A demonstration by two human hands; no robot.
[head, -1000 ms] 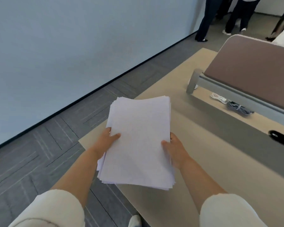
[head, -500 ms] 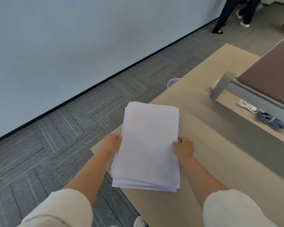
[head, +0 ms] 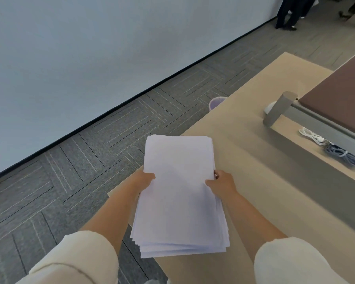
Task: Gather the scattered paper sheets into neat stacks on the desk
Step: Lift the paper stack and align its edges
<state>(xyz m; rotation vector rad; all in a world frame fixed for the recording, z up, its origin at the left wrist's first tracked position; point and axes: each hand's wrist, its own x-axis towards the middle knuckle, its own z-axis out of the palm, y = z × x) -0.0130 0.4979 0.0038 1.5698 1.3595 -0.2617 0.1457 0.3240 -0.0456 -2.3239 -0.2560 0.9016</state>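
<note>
No text, label, brand, number or sign can be read anywhere; the top sheet of the paper stack point(head: 179, 193) shows plain white.

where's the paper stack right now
In the head view, centre bottom: the paper stack is held between the left hand and right hand, over the near left corner of the desk.

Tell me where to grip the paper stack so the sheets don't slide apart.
Take the paper stack by its two long edges near mid-length, left hand from the left, right hand from the right, thumbs on top. Its near end is fanned, so squeezing both sides should keep sheets together.
</note>
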